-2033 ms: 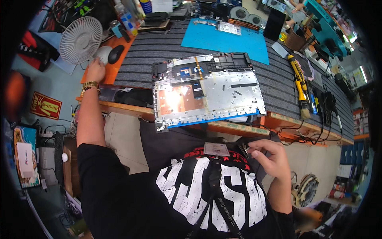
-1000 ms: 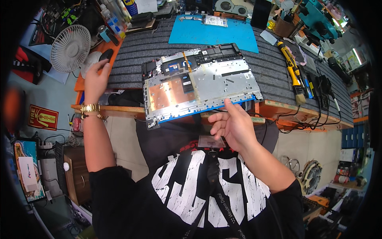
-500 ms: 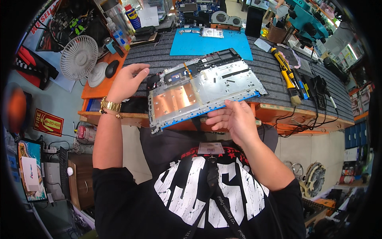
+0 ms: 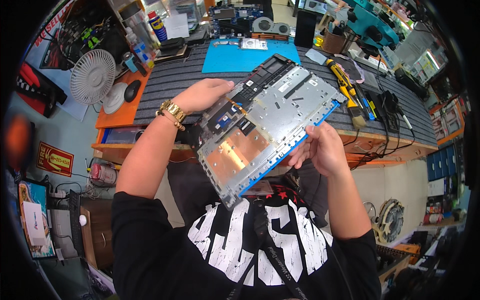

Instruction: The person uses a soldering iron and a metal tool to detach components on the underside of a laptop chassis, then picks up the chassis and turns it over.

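Observation:
A laptop's inner chassis panel (image 4: 280, 112) is held up tilted over the bench's front edge and my lap. Its metal is silver, with a copper-coloured patch (image 4: 235, 152) toward the near left end and a blue strip along the near edge. My left hand (image 4: 207, 93), with a gold watch on the wrist, is at the panel's far left edge; its fingertips are partly hidden behind it. My right hand (image 4: 324, 150) grips the near right edge, thumb on top and fingers curled below.
A blue mat (image 4: 225, 57) carries a small drive (image 4: 253, 44); a cooling fan assembly (image 4: 270, 26) stands behind. To the right lie a yellow-black tool (image 4: 338, 73), a brush (image 4: 356, 119) and tangled cables. A white fan (image 4: 93, 77) and black mouse (image 4: 132, 91) sit left.
The panel has swung round: its left end came nearer my body and its right end went farther away. My left hand moved right, onto the panel's far edge; my right hand stayed on it.

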Demonstrator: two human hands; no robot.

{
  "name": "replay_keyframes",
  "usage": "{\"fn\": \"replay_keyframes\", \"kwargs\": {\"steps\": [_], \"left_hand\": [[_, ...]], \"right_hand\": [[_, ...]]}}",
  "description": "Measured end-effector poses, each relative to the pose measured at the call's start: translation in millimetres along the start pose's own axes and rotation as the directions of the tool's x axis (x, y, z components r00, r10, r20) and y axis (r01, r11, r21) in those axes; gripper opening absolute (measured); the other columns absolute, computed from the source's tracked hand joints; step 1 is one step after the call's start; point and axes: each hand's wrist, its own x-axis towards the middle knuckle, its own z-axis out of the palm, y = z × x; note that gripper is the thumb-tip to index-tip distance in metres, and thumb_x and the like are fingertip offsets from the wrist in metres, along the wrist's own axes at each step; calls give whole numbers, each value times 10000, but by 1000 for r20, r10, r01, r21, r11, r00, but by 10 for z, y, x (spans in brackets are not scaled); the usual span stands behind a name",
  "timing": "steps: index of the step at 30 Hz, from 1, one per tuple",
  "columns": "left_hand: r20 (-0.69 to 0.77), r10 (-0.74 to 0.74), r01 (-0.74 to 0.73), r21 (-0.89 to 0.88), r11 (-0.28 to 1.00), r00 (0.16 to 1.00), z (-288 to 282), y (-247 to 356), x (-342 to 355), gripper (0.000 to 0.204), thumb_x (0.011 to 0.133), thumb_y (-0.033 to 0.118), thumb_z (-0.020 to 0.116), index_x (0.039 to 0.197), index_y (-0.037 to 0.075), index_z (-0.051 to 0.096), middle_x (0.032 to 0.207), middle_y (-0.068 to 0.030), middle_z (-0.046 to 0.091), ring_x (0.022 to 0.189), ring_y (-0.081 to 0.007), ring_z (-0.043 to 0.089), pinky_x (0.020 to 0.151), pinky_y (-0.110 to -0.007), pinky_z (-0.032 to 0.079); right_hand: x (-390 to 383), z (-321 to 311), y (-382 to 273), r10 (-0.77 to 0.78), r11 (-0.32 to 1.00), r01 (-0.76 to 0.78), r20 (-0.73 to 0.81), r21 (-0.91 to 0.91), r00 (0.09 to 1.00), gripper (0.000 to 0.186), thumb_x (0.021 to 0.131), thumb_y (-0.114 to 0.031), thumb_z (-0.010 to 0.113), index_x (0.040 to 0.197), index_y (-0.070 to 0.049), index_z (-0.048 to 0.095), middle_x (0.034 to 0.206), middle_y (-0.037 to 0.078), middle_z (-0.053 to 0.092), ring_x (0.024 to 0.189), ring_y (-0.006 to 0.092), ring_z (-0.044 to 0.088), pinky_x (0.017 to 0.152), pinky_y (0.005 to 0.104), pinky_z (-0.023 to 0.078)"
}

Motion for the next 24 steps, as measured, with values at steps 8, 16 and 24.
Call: {"fn": "replay_keyframes", "kwargs": {"steps": [8, 16, 24], "left_hand": [[85, -31, 62, -393, 917, 996, -10, 70, -197, 268, 1233, 303, 651, 1315, 70, 755, 972, 31, 725, 815, -80, 721, 637, -285, 586], [114, 259, -32, -866, 500, 959, 452, 194, -909, 463, 1266, 224, 541, 1636, -53, 514, 1291, -207, 839, 921, -234, 899, 662, -352, 773], [-192, 228, -283, -823, 492, 955, 625, 672, -1402, 604, 1248, 232, 611, 1733, -87, 447, 1356, -205, 816, 970, -214, 870, 719, -312, 741]], "right_hand": [[112, -427, -351, -67, 988, 40, -172, -152, 983, 336, 1250, -335, 579, 1166, -25, 678, 808, 119, 784, 523, 211, 715, 434, 330, 543], [578, -520, -571, -112, 906, -25, -297, -422, 948, 407, 1244, -359, 631, 1309, 0, 813, 946, 29, 810, 684, 97, 720, 557, 298, 548], [756, -68, -512, -15, 967, -72, -335, -244, 942, 426, 1245, -296, 631, 1532, 2, 733, 1308, 112, 848, 1128, 216, 839, 949, 403, 710]]}}
